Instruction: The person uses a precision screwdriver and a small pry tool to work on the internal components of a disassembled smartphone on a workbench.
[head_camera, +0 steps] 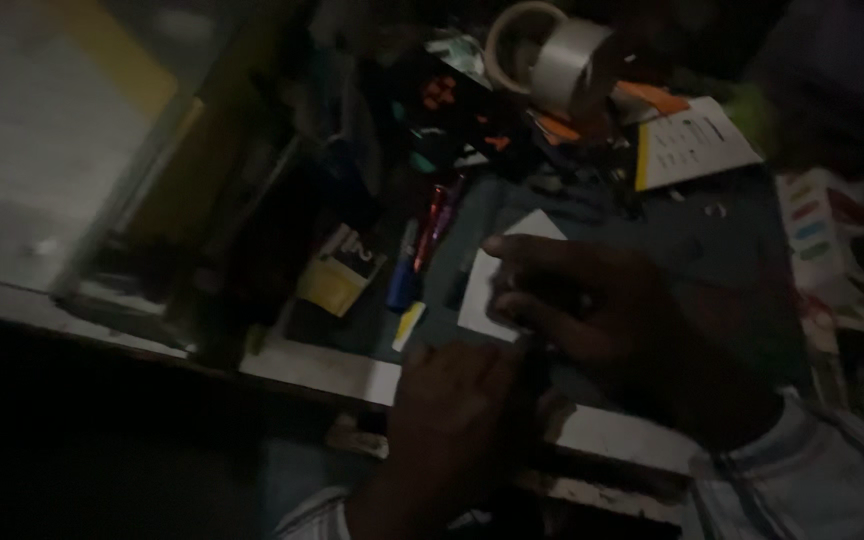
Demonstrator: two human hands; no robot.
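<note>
The white paper lies flat under the right hand, whose fingers spread and press on it; its long axis runs away from the body. The left hand, loosely curled, rests just nearer, touching its near edge

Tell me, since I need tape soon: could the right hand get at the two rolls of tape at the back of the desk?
Probably yes. The right hand rests on the small white paper sheet, and the two tape rolls lie beyond it. Only low clutter, such as the red pen, lies between, though the dim picture hides detail.
</note>
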